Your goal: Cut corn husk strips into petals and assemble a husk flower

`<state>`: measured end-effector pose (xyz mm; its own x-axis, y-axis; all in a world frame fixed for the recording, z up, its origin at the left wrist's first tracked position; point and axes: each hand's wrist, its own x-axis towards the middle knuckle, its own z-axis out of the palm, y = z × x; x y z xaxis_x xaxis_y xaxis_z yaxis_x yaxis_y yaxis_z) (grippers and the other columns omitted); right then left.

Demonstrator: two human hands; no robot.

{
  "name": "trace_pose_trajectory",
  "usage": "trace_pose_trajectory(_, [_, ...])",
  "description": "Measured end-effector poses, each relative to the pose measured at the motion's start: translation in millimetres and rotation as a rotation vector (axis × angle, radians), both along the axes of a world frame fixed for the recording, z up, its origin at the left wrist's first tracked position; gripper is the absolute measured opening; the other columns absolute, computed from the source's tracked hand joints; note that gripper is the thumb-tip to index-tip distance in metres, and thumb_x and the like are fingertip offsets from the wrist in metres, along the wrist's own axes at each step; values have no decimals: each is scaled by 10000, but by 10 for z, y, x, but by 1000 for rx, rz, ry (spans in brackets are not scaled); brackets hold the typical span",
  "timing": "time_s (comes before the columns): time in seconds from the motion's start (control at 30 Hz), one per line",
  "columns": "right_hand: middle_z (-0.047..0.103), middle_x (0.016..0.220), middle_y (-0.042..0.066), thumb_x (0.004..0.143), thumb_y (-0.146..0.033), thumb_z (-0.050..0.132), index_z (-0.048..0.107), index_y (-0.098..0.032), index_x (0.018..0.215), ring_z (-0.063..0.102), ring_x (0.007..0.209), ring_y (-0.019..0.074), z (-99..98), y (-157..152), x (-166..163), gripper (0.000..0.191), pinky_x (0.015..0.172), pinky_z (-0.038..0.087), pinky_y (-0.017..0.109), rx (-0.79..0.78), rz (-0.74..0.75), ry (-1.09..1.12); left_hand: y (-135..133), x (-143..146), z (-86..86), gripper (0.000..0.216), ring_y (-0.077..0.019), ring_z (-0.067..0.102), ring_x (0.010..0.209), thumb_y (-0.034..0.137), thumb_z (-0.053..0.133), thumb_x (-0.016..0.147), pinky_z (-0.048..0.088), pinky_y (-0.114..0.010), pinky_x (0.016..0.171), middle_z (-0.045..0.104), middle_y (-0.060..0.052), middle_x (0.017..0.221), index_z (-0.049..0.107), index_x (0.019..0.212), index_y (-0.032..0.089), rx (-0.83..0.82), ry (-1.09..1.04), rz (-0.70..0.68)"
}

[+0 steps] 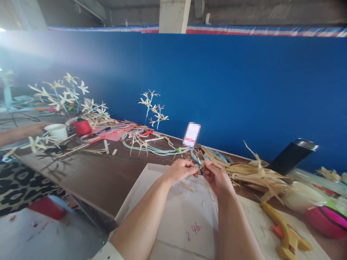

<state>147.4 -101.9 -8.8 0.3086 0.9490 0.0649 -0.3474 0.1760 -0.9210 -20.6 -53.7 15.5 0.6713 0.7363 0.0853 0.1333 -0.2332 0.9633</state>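
Note:
Over a shallow white box lid (173, 216), my left hand (182, 169) and my right hand (216, 177) meet with fingertips pinched together. Between them is a small, thin piece with a pale tip and a dark part, too small to make out. Just beyond my fingers lie light-blue strips (194, 155). A heap of dried corn husks (252, 173) spreads beside my right hand. Two husk flower stems (148, 103) wrapped in blue stand upright at the back of the table.
A yellow glue gun (286, 231) lies on papers at the right, near a pink pouch (326, 221) and a tilted black flask (291, 157). Light-blue cord (151, 148) coils mid-table. At left, another person's arm (24, 133) reaches by a white cup (56, 132) and husk flowers (65, 95).

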Motion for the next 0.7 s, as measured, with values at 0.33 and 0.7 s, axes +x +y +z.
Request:
trace_pose_trajectory(0.33, [592, 723, 10, 650, -348, 738, 672, -174, 766, 425, 508, 60, 25, -14, -17, 219, 410, 313, 171, 20, -4, -30, 25, 20, -43, 316, -104, 534, 655, 408, 577, 728, 382, -201, 606, 665, -39, 758, 677, 835, 129, 25, -81, 39])
trace_pose_trajectory(0.7, [618, 764, 3, 634, -349, 744, 673, -195, 768, 430, 498, 58, 3, 11, -4, 216, 406, 323, 174, 28, -61, -18, 4, 116, -108, 254, -122, 573, 667, 353, 585, 739, 414, -201, 610, 667, 4, 748, 675, 931, 213, 402, 19, 273])
